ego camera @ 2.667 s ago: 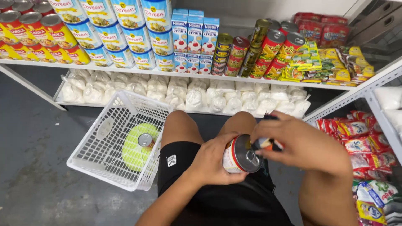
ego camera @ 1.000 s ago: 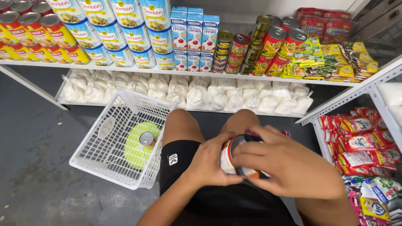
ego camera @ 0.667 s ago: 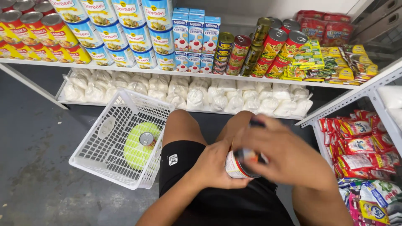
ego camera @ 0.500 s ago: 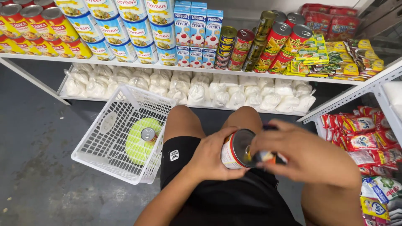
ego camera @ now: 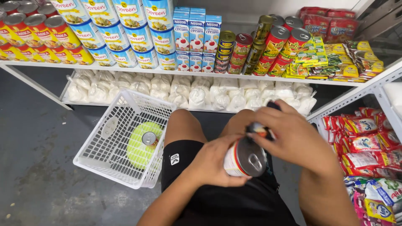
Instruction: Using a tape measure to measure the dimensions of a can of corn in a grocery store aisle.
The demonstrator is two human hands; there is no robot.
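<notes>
Item: cylindrical metal can [ego camera: 244, 158], ring-pull lid, over my lap right of the white plastic lattice basket [ego camera: 121, 138]. My left hand [ego camera: 211, 161] grips it; my right hand [ego camera: 293, 136], pinching a small dark object, has shifted onto its rim.

The tin can [ego camera: 245, 157] is back up on its side in the left hand [ego camera: 213, 163], its silver end turned toward the camera, where a second ago the right hand [ego camera: 293, 136] covered it. That right hand has shifted up to the can's top edge, pressing a small dark marker [ego camera: 260, 129] there. The view has dipped slightly toward the lap.
</notes>
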